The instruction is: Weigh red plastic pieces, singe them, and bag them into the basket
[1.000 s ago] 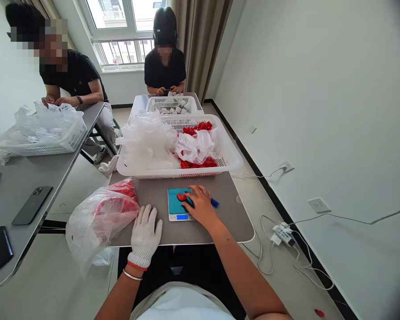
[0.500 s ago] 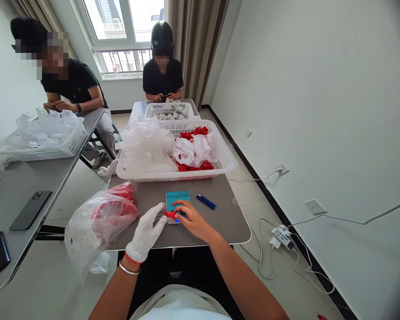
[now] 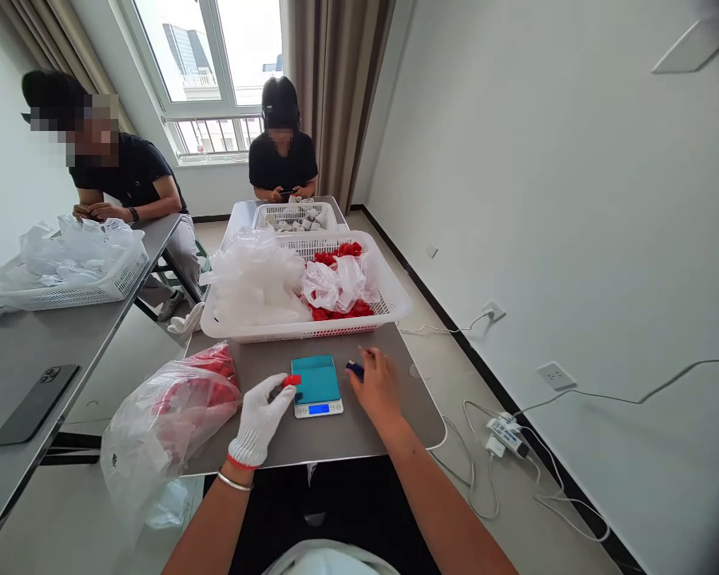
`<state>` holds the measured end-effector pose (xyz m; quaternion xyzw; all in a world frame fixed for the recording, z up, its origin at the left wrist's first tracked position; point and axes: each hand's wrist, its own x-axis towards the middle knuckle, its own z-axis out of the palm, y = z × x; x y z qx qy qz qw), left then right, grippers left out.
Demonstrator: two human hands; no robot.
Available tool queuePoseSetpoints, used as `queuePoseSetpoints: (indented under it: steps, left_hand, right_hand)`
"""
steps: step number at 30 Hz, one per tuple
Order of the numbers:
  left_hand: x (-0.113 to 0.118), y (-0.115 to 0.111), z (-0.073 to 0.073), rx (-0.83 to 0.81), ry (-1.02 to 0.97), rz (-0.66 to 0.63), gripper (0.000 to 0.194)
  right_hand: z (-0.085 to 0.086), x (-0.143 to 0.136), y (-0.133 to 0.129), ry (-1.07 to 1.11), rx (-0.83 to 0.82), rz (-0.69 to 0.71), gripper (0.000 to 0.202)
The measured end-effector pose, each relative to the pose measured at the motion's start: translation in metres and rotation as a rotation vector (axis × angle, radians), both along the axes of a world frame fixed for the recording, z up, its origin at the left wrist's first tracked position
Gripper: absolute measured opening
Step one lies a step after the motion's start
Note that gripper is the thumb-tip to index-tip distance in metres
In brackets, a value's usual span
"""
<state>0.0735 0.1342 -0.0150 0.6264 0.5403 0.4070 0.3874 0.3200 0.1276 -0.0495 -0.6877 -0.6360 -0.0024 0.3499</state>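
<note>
The small red piece was at the left edge of the digital scale, pinched between the nearly closed, gloved fingers of the left hand. The bare right hand had its fingers half curled at the blue stick-like object to the right, their hold unclear; lifting it would seem to call for a secure pinch. The plastic bag lay left on the surface, the white basket farther back.

Left hand: white knit glove, ribbed at the wrist
Glove edge: orange-red band
Left wrist: pale, silvery bangle just above the glove
Right hand: bare
Torso: white top
</note>
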Motion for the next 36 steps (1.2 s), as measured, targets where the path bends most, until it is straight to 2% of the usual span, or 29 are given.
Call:
queuePoseSetpoints:
  steps: [1,3,6,8,11,13,16,20,24,29,32,36]
  left_hand:
    - [0.0,0.008,-0.004,-0.016,-0.043,0.026,0.038]
    - [0.0,0.024,-0.01,-0.041,-0.118,0.053,0.042]
    - [0.004,0.041,-0.015,-0.068,-0.203,0.057,0.047]
    - [0.006,0.045,-0.016,-0.097,-0.235,0.06,0.05]
    - [0.008,0.047,-0.014,-0.134,-0.272,0.092,0.055]
    - [0.011,0.049,-0.01,-0.139,-0.293,0.087,0.055]
    - [0.018,0.055,-0.004,-0.101,-0.302,0.001,0.05]
    - [0.024,0.06,-0.008,-0.026,-0.25,-0.042,0.042]
    - [0.026,0.058,-0.016,0.002,-0.168,-0.035,0.038]
    - [0.027,0.056,-0.016,0.002,-0.154,-0.057,0.036]
    - [0.026,0.057,-0.016,0.004,-0.171,-0.067,0.037]
    - [0.023,0.058,-0.016,0.028,-0.141,-0.048,0.036]
  right_hand:
    - [-0.008,0.008,0.002,-0.069,-0.004,-0.035,0.034]
    - [-0.022,0.02,0.005,-0.158,-0.016,-0.01,0.029]
    - [-0.029,0.023,0.006,-0.158,0.007,0.033,0.03]
    - [-0.025,0.018,0.009,-0.096,0.034,0.016,0.033]
    - [-0.01,0.006,0.022,0.03,0.072,0.032,0.039]
    - [0.002,-0.001,0.035,0.087,0.063,0.098,0.041]
    - [0.013,-0.009,0.056,0.085,-0.012,0.202,0.047]
    - [0.011,-0.006,0.067,0.051,-0.05,0.224,0.059]
    - [0.007,0.001,0.059,0.111,-0.006,0.246,0.065]
    - [0.009,-0.003,0.053,0.215,-0.085,0.304,0.068]
    - [0.009,-0.009,0.055,0.253,-0.107,0.305,0.064]
    - [0.007,-0.01,0.055,0.336,-0.055,0.296,0.046]
